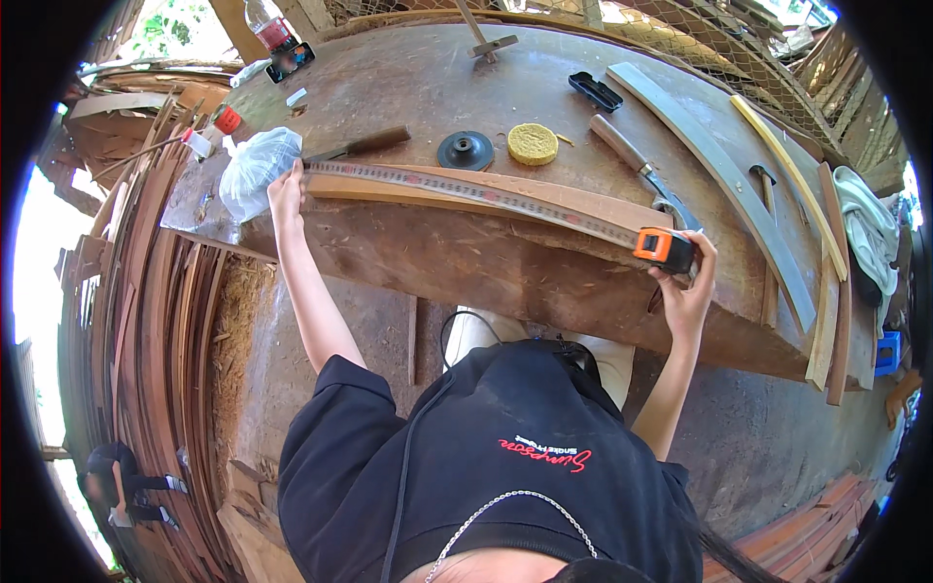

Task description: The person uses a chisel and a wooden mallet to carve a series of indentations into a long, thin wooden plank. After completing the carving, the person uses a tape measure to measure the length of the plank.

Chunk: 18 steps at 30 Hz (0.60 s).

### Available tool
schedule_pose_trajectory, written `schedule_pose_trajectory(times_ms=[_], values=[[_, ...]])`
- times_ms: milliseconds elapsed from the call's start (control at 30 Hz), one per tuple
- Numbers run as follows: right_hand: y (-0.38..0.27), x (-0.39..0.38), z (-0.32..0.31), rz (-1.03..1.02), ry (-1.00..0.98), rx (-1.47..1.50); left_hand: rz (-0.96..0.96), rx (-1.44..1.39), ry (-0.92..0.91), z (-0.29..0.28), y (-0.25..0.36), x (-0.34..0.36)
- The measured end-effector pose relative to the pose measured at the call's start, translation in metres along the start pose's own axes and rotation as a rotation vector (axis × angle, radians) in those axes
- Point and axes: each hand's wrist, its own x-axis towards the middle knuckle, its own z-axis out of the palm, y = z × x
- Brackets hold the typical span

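A wooden strip lies along the near edge of the workbench. Over it stretches the pale steel blade of a tape measure, whose case is orange and black. My left hand is closed at the strip's left end, pinching the blade's end beside a clear plastic bag. At the strip's right end my right hand grips the case, its fingers round the right side. Just behind the case lies a wooden-handled tool with a metal blade.
On the workbench are a wooden-handled knife, a black disc, a round yellow block and a black case. A long metal bar and a hammer lie right. Stacked planks stand left; a person sits beyond.
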Motion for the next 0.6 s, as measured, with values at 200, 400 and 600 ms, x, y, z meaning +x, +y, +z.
schedule_pose_trajectory(times_ms=[200, 400, 600], values=[[-0.025, -0.022, 0.032, 0.098, -0.083, 0.297, 0.305, -0.028, -0.375, 0.047, 0.067, -0.065], [-0.053, -0.056, 0.073, 0.039, -0.029, 0.152, 0.569, 0.083, -0.863, 0.151, 0.085, -0.158], [-0.066, -0.067, 0.087, 0.245, 0.051, 0.072, 0.55, 0.14, -0.959, 0.206, 0.048, -0.177]])
